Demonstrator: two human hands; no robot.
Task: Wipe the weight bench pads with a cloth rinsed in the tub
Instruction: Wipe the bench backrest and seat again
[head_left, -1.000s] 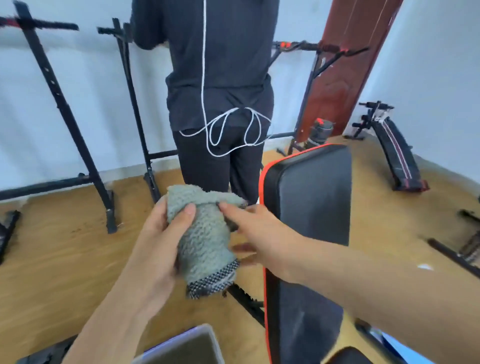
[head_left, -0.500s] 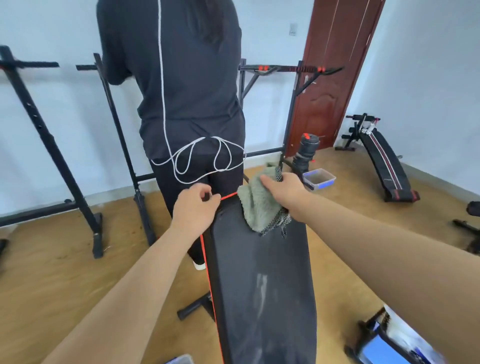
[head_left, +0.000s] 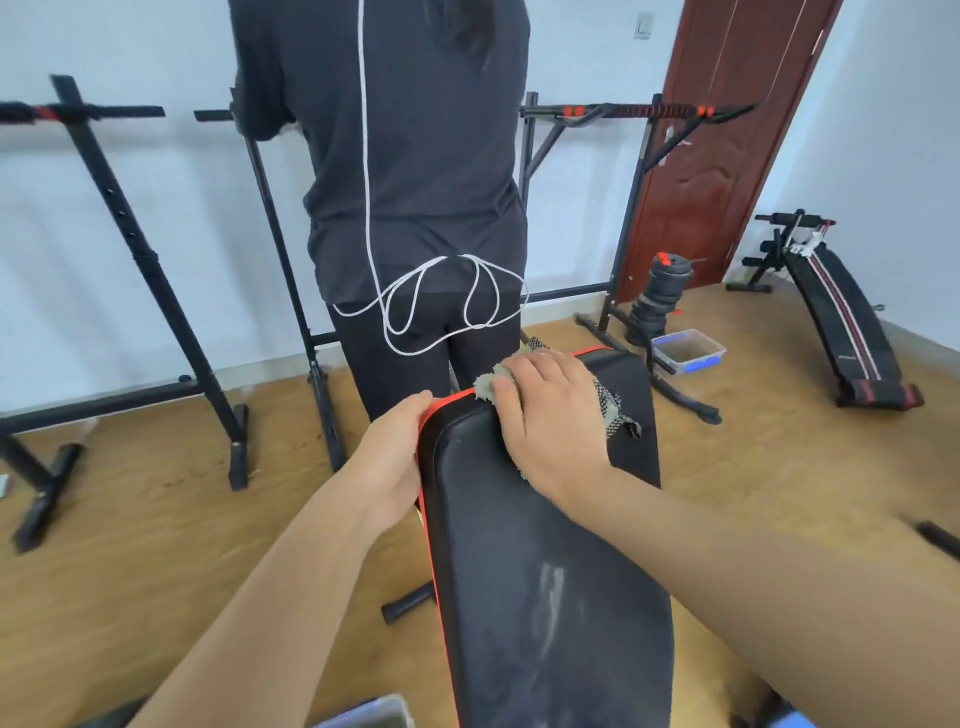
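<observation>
The black bench pad with red piping runs from the bottom of the head view up to the middle. My right hand lies flat on the grey-green cloth and presses it against the pad's far top end; only the cloth's edges show around my fingers. My left hand grips the pad's left red edge just beside it. A pale streak marks the pad lower down. A clear tub with murky water sits on the floor beyond the bench.
A person in black clothes stands with their back to me right behind the pad's far end. Black racks line the wall. Weight plates, a sit-up bench and a red-brown door are on the right.
The cloth passed from both hands to my right hand, which moved it onto the pad's top end and flattened on it. My left hand moved to the pad's left edge and took hold.
</observation>
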